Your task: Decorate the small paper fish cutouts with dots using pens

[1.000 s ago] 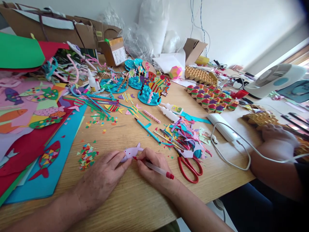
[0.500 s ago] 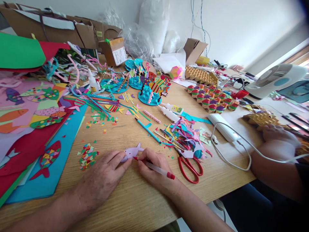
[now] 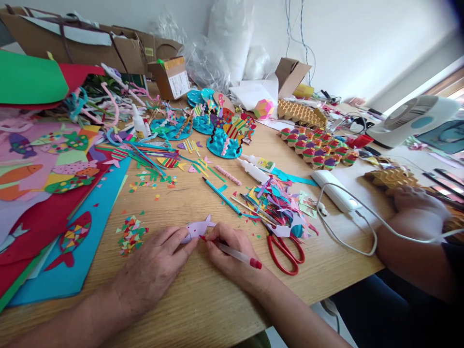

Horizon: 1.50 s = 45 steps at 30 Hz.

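Note:
A small lilac paper fish with a few red dots lies on the table between my hands. The thumb and fingers of my left hand grip its left end. In my right hand is a pen with a translucent barrel and a red end, its red tip at the fish's lower edge. Just left of my left hand lies a heap of tiny coloured paper bits. Red-handled scissors rest to the right of my right hand, their blades partly under paper scraps.
Coloured sheets with paper fish cover the left side. Behind stand blue decorated discs, glue bottles and a painted egg tray. A white power strip with its cable lies right, near another person's hand on a bare tray.
Almost nothing differs. My hands, the pen and the fish keep their places, and the other person's hand stays by the bare egg tray.

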### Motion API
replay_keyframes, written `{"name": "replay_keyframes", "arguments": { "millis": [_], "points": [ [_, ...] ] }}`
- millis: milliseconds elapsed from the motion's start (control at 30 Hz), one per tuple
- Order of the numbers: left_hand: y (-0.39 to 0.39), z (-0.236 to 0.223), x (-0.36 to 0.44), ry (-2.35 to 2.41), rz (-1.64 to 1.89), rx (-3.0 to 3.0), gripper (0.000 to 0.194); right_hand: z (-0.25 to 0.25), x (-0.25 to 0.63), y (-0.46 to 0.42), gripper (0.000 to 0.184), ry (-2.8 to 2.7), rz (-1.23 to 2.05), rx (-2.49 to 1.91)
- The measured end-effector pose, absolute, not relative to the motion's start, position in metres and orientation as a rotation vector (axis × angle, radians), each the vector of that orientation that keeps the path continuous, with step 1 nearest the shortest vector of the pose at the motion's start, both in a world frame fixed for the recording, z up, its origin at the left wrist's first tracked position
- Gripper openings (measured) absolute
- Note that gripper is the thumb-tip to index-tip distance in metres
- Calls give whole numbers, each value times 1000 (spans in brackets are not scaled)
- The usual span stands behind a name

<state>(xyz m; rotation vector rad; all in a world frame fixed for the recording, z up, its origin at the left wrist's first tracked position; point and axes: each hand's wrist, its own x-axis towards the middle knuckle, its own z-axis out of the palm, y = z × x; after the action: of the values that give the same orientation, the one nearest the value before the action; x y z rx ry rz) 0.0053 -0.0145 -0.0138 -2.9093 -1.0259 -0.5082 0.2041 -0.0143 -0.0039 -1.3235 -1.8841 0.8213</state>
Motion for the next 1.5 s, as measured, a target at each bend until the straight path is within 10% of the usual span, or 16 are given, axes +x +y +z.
{"name": "replay_keyframes", "arguments": {
  "millis": [1500],
  "points": [
    [-15, -15, 5, -1032, -451, -2928, 44, -2, 204, -14, 7, -1905, 786, -1363]
  ]
}}
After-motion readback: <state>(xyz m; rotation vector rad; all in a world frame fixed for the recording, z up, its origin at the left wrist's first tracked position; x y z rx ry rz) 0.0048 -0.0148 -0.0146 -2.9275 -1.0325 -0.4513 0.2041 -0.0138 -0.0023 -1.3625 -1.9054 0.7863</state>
